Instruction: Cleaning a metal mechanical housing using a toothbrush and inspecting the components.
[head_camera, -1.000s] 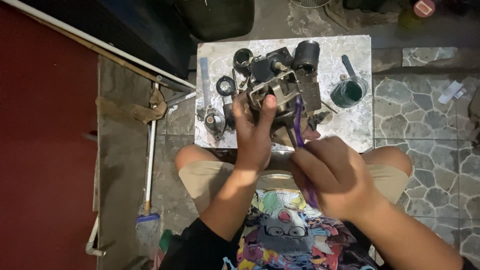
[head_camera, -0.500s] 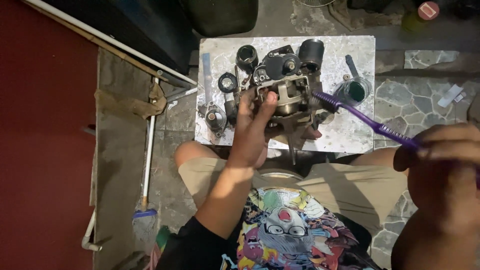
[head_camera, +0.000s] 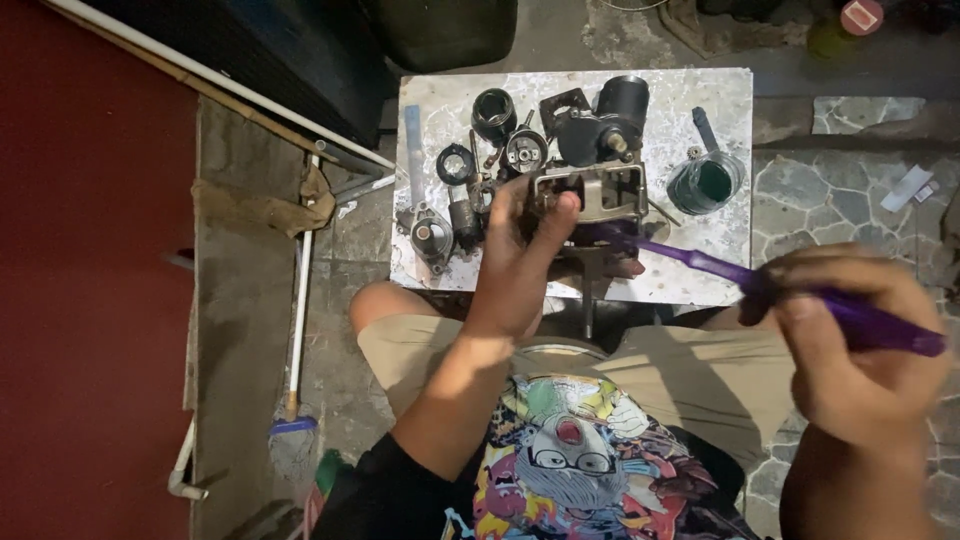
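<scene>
Counter (head_camera: 700, 280): pale slab, just beyond both hands; dark parts spread across it.
Metal housing (head_camera: 600, 195): under the left hand (head_camera: 515, 260), fingers (head_camera: 556, 222) wrapped on its near edge; looks heavy, rigid, likely greasy; best held by the frame walls.
Purple brush (head_camera: 720, 268): pinched in the closed right hand (head_camera: 850, 340); light, slightly springy; bristles by the housing.
Green cup (head_camera: 706, 184): beyond the brush.

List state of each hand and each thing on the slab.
left hand: gripping the metal housing
metal housing: held on the slab, open side up
right hand: raised, gripping the purple brush
purple brush: head at the housing
green cup: upright, tool standing in it
marble slab: strewn with parts
</scene>
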